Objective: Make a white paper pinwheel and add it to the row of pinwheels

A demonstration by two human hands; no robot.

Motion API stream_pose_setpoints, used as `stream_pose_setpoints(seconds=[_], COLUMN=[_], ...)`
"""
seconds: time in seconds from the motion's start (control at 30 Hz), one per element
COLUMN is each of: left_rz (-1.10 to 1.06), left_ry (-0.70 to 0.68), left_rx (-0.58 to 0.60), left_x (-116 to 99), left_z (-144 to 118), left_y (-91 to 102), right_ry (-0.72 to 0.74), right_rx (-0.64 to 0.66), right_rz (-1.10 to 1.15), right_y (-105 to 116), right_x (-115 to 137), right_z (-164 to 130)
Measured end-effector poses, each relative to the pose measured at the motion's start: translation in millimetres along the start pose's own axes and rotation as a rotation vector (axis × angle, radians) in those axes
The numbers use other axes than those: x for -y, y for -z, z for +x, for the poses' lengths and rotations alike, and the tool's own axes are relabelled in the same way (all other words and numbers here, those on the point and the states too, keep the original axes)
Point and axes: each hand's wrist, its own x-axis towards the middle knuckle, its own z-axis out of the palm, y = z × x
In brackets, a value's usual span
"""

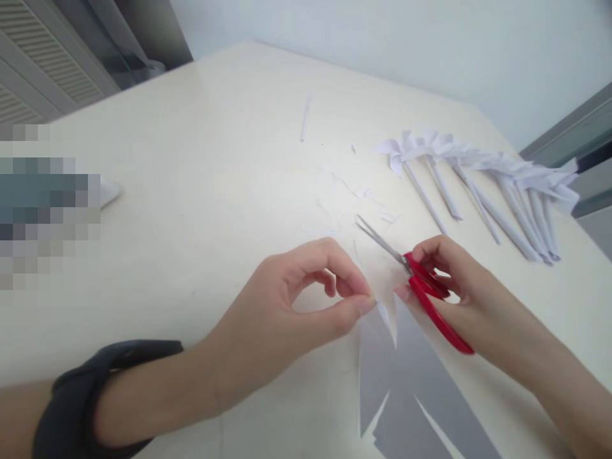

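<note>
My left hand (310,293) is closed, thumb and forefinger pinching a narrow pointed tip of white paper (388,322). Below the pinch lies a sheet of paper (406,370) in shade, with straight slits cut in from its near edge. Red-handled scissors (433,306) rest in my right hand (471,299), their blades slightly apart and pointing up and left, away from the sheet. The right thumb is close to the sheet's upper corner; whether it touches is unclear. Thin paper scraps (375,201) lie just beyond the blades.
Several rolled paper tubes with folded white paper pinwheel-like tops (497,166) lie in a row at the right back. A single thin paper roll (305,120) lies farther off. A pixelated object (43,204) sits at the left of the white table (167,255).
</note>
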Motion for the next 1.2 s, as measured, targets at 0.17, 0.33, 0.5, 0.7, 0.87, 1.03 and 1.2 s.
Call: stream_pose_setpoints(seconds=[0.17, 0.33, 0.5, 0.7, 0.87, 1.03, 1.2], left_rz=[-0.027, 0.003, 0.023, 0.098, 0.076, 0.059, 0.069], left_ry=[-0.076, -0.066, -0.099, 0.013, 0.111, 0.114, 0.113], left_rx=[0.045, 0.025, 0.015, 0.102, 0.165, 0.170, 0.158], left_x=[4.8, 9.1, 7.4, 8.0, 10.6, 10.5, 9.7], left_z=[-1.9, -2.8, -1.4, -0.1, 3.9, 3.9, 3.9], left_y=[-0.9, -4.0, -4.4, -3.5, -6.3, -7.0, -6.3], right_ry=[0.045, 0.165, 0.245, 0.356, 0.545, 0.635, 0.686], right_rx=[-0.021, -0.043, 0.009, -0.119, -0.024, -0.009, -0.072], right_rz=[-0.240, -0.289, -0.351, -0.243, -0.127, -0.219, -0.256], right_y=[-2.1, -6.5, -2.0, 7.8, -4.9, -18.8, -18.1], right_x=[-11.0, -18.9, -17.7, 1.8, 12.3, 8.3, 6.8], right_z=[9.8, 9.7, 5.5, -5.3, -19.4, -23.2, -23.3])
